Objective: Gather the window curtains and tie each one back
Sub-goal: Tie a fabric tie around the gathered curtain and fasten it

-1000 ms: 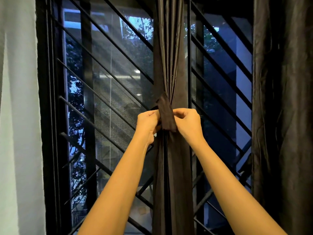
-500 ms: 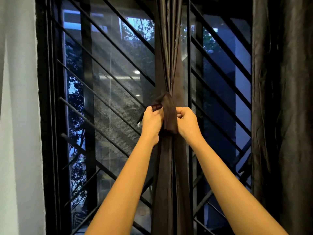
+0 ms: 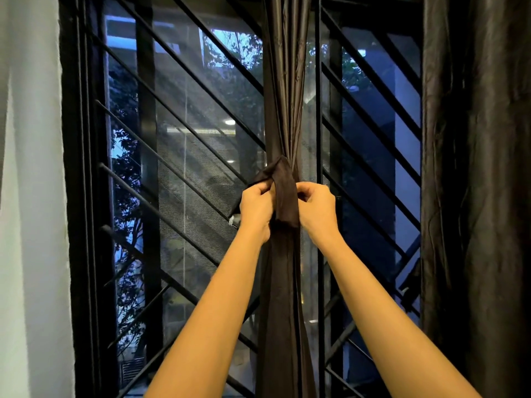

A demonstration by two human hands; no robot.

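Head: left hand [image 3: 255, 209], right hand [image 3: 316, 209] still grip tie band [image 3: 285, 193] round curtain [image 3: 283, 311].

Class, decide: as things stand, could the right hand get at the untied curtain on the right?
Probably yes: nothing stands between the right hand and the untied curtain, though its fingers are busy holding the tie band.

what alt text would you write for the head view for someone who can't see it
A person's left hand and right hand grip a dark tie band wrapped round a gathered dark curtain in front of a window with diagonal black bars. A second dark curtain hangs loose at the right edge.
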